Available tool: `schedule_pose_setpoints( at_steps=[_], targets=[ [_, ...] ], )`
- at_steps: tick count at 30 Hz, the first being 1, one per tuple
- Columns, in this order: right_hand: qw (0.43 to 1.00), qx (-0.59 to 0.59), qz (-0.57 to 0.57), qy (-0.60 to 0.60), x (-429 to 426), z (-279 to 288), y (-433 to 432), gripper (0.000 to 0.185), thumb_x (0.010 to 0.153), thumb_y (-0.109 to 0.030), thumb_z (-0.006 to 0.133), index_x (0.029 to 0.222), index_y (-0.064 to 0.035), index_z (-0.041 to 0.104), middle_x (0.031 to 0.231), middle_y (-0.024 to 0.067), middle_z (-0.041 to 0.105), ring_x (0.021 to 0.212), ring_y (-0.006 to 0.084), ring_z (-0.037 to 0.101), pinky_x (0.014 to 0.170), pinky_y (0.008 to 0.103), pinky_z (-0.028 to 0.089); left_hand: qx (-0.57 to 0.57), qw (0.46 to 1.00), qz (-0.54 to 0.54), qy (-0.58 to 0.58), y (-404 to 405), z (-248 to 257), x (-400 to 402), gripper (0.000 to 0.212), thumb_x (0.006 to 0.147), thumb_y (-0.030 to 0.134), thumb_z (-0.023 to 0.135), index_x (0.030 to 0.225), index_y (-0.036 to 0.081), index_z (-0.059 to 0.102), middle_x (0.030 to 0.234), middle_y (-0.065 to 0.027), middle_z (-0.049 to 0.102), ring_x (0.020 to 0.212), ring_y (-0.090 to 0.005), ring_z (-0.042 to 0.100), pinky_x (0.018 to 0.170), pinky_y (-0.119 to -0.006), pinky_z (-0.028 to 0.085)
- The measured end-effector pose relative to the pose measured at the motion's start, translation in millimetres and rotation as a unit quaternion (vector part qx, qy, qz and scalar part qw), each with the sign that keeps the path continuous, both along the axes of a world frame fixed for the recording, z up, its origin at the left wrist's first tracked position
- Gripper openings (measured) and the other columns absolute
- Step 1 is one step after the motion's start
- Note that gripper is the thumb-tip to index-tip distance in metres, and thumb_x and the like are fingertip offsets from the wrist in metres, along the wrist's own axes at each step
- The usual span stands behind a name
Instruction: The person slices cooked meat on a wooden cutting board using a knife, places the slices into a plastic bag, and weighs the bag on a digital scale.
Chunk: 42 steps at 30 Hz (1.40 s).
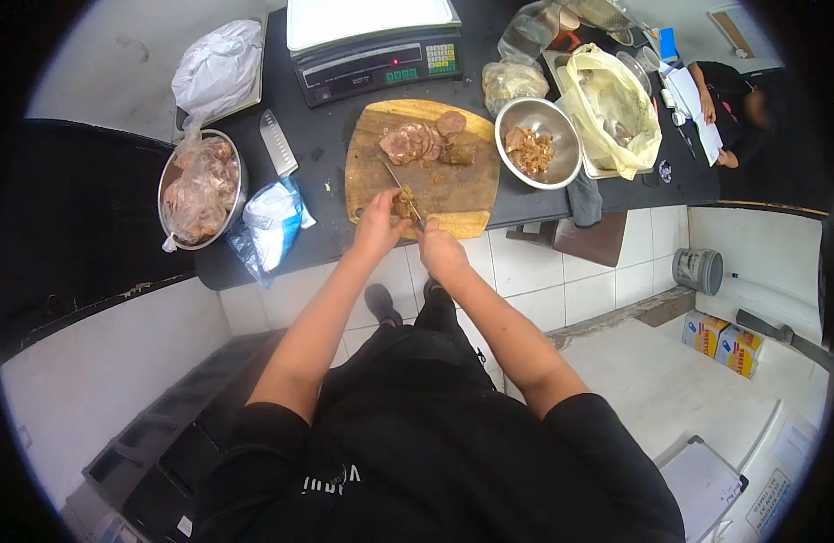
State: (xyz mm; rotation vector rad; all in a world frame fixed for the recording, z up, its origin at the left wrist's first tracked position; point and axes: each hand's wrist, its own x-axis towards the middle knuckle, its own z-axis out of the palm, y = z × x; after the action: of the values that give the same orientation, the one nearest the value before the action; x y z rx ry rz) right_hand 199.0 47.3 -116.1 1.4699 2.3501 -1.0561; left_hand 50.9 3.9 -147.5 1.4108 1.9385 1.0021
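Note:
A wooden cutting board [369, 183] lies on the black tabletop. My right hand [442, 250] grips the handle of a knife [394, 174], whose blade points up and left across the board. Beside the blade, my left hand [378, 224] has its fingers on a small brown piece of meat [408, 201] near the board's front edge. Farther back on the board are overlapping meat slices [407, 144], one round slice [451, 122] and a browned chunk of meat [459, 151]. A steel bowl [572, 163] with chopped meat [529, 151] stands at the board's right.
Behind the board stands a digital scale [376, 68]. A wide-bladed knife [277, 144], a blue-and-white plastic package [271, 220] and a steel bowl [240, 197] of bagged meat are on the left. A yellowish bag [641, 146] lines a tray at right. Another person [726, 88] holds papers at the far right.

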Motion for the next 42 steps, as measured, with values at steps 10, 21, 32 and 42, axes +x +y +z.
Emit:
schedule_pose_setpoints(
  at_steps=[10,21,32,42],
  targets=[
    [0.999,-0.018,-0.008,0.027,24.1,10.4,3.7,0.039,0.093,-0.035,0.047,0.096,0.0042,0.050,0.087,0.0297,0.062,0.087,0.0440,0.061,0.078,0.0508,0.047,0.001,0.995,0.017,0.098,10.5,31.3,1.7,0.064,0.068,0.003,0.071,0.125,0.003,0.042,0.119,-0.0189,0.050,0.110,-0.0359,0.052,0.091,-0.039,0.045],
    [0.997,0.018,-0.036,0.064,75.8,-13.9,30.0,0.047,0.096,-0.041,0.040,0.087,0.0039,0.051,0.070,0.0259,0.061,0.066,0.0408,0.063,0.061,0.0492,0.050,-0.123,0.964,-0.114,0.205,25.7,41.5,6.2,0.045,0.070,0.009,0.068,0.113,-0.001,0.055,0.116,-0.0172,0.052,0.107,-0.0349,0.053,0.092,-0.039,0.045],
    [0.828,-0.413,-0.248,0.285,64.8,-15.0,-15.8,0.048,0.097,-0.048,0.033,0.087,-0.0017,0.043,0.051,0.0022,0.037,0.032,0.0125,0.037,0.028,0.0304,0.035,-0.059,0.973,-0.099,0.199,16.2,18.8,-1.2,0.045,0.072,0.003,0.068,0.116,-0.004,0.057,0.120,-0.0201,0.053,0.110,-0.0361,0.052,0.094,-0.039,0.044],
    [0.809,-0.441,-0.255,0.294,67.6,-20.1,-20.0,0.046,0.097,-0.047,0.034,0.087,-0.0027,0.042,0.050,0.0020,0.036,0.033,0.0126,0.037,0.028,0.0308,0.035,-0.061,0.970,-0.113,0.209,20.8,19.0,-3.6,0.043,0.070,0.003,0.070,0.112,-0.002,0.061,0.109,-0.0197,0.057,0.100,-0.0354,0.057,0.086,-0.038,0.047]
  ],
)
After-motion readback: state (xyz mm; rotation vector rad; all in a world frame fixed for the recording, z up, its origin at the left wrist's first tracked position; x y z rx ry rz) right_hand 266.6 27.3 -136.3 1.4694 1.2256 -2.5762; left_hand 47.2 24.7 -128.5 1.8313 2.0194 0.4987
